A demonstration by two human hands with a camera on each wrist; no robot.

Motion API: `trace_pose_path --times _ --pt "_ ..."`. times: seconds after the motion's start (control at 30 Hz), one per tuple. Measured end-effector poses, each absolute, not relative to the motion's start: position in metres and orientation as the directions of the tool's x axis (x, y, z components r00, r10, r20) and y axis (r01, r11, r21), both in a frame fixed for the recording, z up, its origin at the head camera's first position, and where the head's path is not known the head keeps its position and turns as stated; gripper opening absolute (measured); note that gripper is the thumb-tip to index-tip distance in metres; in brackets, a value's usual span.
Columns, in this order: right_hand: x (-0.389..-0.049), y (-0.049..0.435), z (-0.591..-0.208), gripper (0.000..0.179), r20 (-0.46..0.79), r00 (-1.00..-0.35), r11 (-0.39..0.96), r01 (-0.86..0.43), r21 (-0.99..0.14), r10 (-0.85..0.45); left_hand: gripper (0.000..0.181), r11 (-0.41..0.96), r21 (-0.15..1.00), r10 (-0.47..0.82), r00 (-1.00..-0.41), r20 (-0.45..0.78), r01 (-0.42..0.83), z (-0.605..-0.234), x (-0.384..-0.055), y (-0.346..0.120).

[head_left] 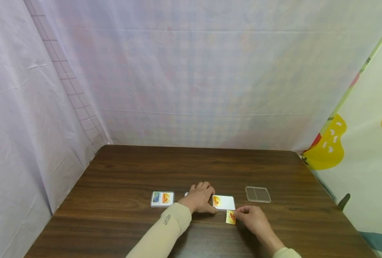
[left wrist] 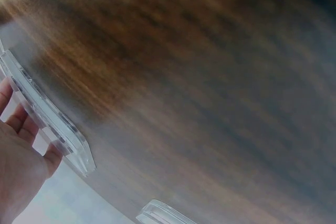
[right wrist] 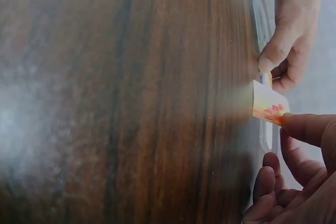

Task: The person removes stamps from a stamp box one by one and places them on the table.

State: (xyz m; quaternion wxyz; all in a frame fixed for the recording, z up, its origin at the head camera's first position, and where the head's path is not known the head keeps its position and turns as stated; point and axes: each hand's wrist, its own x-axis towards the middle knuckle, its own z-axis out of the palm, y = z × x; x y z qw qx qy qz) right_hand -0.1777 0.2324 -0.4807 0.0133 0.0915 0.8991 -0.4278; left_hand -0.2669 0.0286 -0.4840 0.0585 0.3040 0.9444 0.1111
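Between my hands lies a clear plastic case (head_left: 225, 202) with a white insert and a yellow-orange picture at its left end. My left hand (head_left: 201, 199) holds this case by its left end, thumb at the near edge and fingers towards the far side. In the left wrist view, the fingers (left wrist: 26, 124) are along the case's edge. A small yellow-and-red picture card (head_left: 231, 217) is pinched between thumb and forefinger of my right hand (head_left: 253, 218), just off the case's near right corner. The right wrist view shows the card (right wrist: 269, 107) held tilted in front of the case.
A case with blue-green and orange pictures (head_left: 162, 199) lies at the left. The corner of another case (head_left: 186, 194) peeks out behind the left hand. To the right is a transparent lid-like plastic piece (head_left: 258, 194). Curtains hang behind the brown wooden table (head_left: 191, 161).
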Motion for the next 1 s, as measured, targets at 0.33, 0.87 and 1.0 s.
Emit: trace_pose_path --times 0.33,0.87,1.0 --pt "-0.1810 0.2307 -0.4803 0.011 -0.061 -0.992 0.716 0.123 -0.687 0.113 0.057 0.793 0.252 0.583 -0.811 -0.049 0.554 -0.4829 -0.2664 0.0286" --pt "-0.1859 0.2299 -0.4803 0.012 -0.060 -0.993 0.742 0.118 -0.660 0.105 0.056 0.796 0.254 0.579 -0.813 -0.054 0.550 -0.4839 -0.2671 0.0294" --pt "-0.1869 0.2294 -0.4797 0.012 -0.060 -0.992 0.740 0.123 -0.661 0.111 0.056 0.796 0.251 0.578 -0.814 -0.051 0.550 -0.4838 -0.2676 0.0291"
